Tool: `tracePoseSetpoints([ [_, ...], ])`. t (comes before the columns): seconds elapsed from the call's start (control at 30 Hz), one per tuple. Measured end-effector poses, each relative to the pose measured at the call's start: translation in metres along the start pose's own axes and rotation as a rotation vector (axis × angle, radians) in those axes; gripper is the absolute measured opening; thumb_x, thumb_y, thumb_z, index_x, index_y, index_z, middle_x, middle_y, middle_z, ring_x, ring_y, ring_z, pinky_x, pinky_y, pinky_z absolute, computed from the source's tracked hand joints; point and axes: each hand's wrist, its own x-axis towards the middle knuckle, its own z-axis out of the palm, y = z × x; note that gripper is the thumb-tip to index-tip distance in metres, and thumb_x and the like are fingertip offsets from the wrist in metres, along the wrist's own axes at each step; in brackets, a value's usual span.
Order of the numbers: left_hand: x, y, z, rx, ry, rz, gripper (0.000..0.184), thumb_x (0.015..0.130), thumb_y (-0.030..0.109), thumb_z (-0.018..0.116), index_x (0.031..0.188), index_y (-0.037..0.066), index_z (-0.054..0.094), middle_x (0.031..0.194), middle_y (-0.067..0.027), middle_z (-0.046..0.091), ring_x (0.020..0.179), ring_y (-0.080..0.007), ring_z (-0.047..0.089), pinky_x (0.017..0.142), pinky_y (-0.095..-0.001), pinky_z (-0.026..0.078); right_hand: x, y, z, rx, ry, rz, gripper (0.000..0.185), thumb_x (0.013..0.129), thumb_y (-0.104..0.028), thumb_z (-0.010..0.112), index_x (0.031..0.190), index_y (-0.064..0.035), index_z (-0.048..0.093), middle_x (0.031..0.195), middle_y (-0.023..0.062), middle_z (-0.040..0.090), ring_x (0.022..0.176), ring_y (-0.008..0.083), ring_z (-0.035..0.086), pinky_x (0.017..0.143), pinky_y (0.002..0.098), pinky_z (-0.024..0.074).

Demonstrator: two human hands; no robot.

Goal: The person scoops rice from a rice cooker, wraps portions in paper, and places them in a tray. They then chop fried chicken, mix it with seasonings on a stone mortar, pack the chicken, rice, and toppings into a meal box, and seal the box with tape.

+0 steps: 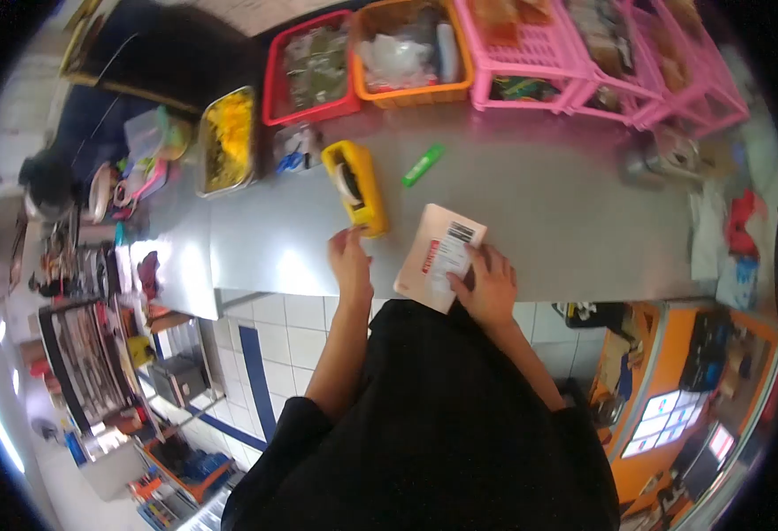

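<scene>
A flat, pale pink package (pixel 415 263) lies at the near edge of the steel table, bearing a white label with a barcode and a red patch. My right hand (pixel 491 288) rests on its right side, fingers apart, thumb and forefinger touching the label. Left of the package, my left hand (pixel 351 265) is closed in a pinch at the near end of a yellow tape dispenser (pixel 369 190). Whatever its fingertips hold, if anything, is too small to make out. A roll of tape sits in the dispenser. Beyond the package lies a bright green box cutter or marker-like stick (pixel 423 165).
Along the back stand a red basket (pixel 269 88), an orange basket (pixel 415 96) and several pink baskets (pixel 531 66). A metal tray (pixel 201 168) with yellow contents and a small clear bag (pixel 297 150) are at the left. White and red bags (pixel 743 226) lie far right.
</scene>
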Motion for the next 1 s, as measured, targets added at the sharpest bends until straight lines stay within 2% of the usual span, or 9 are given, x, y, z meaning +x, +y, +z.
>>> tracePoseSetpoints([
  [0.07,0.008,0.042,-0.004,-0.130,-0.285,-0.519,0.036,0.101,0.032,0.062,0.121,0.004,0.054,0.110,-0.0131,0.063,0.093,-0.0253,0.064,0.080,-0.0391,0.058,0.001,-0.003,0.003,0.008,-0.009,-0.033,0.065,0.082,-0.047,0.078,0.137,-0.0170,0.059,0.139,0.0169,0.054,0.125,0.0379,0.053,0.104,0.0529,0.0423],
  [0.3,0.058,0.031,-0.022,-0.376,-0.549,-0.687,0.040,0.099,0.028,0.063,0.125,-0.001,0.057,0.114,-0.0161,0.065,0.103,-0.0299,0.066,0.084,-0.0444,0.060,0.003,-0.007,-0.001,0.005,-0.048,0.037,0.069,0.082,-0.039,0.080,0.142,-0.0175,0.055,0.150,0.0213,0.044,0.133,0.0423,0.047,0.108,0.0545,0.0411],
  [0.53,0.015,-0.001,-0.028,-0.650,-0.549,-0.424,0.027,0.100,0.020,0.064,0.115,-0.003,0.064,0.126,-0.0148,0.064,0.112,-0.0316,0.065,0.092,-0.0421,0.055,0.015,-0.007,-0.010,-0.022,-0.141,0.081,0.090,0.079,-0.044,0.082,0.157,-0.0275,0.040,0.159,0.0278,0.028,0.145,0.0468,0.034,0.110,0.0613,0.0362],
  [0.6,0.009,-0.024,-0.024,-0.132,-0.432,-0.084,0.021,0.100,0.018,0.063,0.105,-0.001,0.069,0.114,-0.0108,0.070,0.103,-0.0259,0.068,0.086,-0.0425,0.055,0.019,-0.005,-0.010,0.035,-0.147,0.097,0.098,0.075,-0.046,0.084,0.159,-0.0289,0.036,0.160,0.0309,0.025,0.146,0.0490,0.031,0.111,0.0623,0.0345],
  [0.63,0.013,-0.023,-0.021,0.270,-0.304,0.181,0.024,0.096,0.021,0.067,0.096,-0.003,0.070,0.108,-0.0166,0.072,0.088,-0.0290,0.070,0.074,-0.0413,0.054,0.019,-0.004,-0.009,0.028,-0.154,0.104,0.098,0.075,-0.046,0.084,0.159,-0.0289,0.036,0.160,0.0309,0.025,0.146,0.0490,0.031,0.111,0.0623,0.0345],
  [0.73,0.003,-0.014,-0.025,0.675,-0.233,0.492,0.020,0.092,0.019,0.067,0.093,-0.001,0.068,0.099,-0.0188,0.073,0.084,-0.0370,0.069,0.074,-0.0448,0.054,0.020,0.000,-0.010,0.004,-0.129,0.094,0.100,0.074,-0.047,0.084,0.159,-0.0295,0.035,0.160,0.0312,0.023,0.147,0.0489,0.029,0.111,0.0625,0.0343],
  [0.8,-0.009,0.006,-0.017,0.761,-0.294,0.479,0.015,0.091,0.016,0.067,0.093,0.001,0.066,0.090,-0.0179,0.072,0.082,-0.0398,0.068,0.073,-0.0448,0.054,0.023,-0.001,-0.014,0.011,-0.211,0.105,0.102,0.073,-0.048,0.084,0.160,-0.0289,0.033,0.161,0.0314,0.023,0.148,0.0489,0.027,0.111,0.0624,0.0339],
  [0.87,-0.028,0.038,-0.008,0.544,-0.655,0.490,0.016,0.092,0.017,0.066,0.098,0.002,0.068,0.083,-0.0184,0.070,0.079,-0.0381,0.070,0.070,-0.0441,0.055,0.022,-0.002,-0.014,-0.006,-0.204,0.114,0.103,0.073,-0.048,0.084,0.160,-0.0286,0.033,0.161,0.0317,0.022,0.148,0.0488,0.026,0.112,0.0620,0.0332],
  [1.0,-0.027,0.071,0.055,0.334,-1.028,0.572,0.022,0.093,0.019,0.068,0.110,0.005,0.068,0.089,-0.0205,0.072,0.080,-0.0380,0.072,0.070,-0.0431,0.056,0.024,-0.006,-0.016,-0.021,-0.220,0.145,0.103,0.072,-0.048,0.084,0.160,-0.0279,0.034,0.162,0.0313,0.020,0.148,0.0486,0.026,0.111,0.0622,0.0336],
])
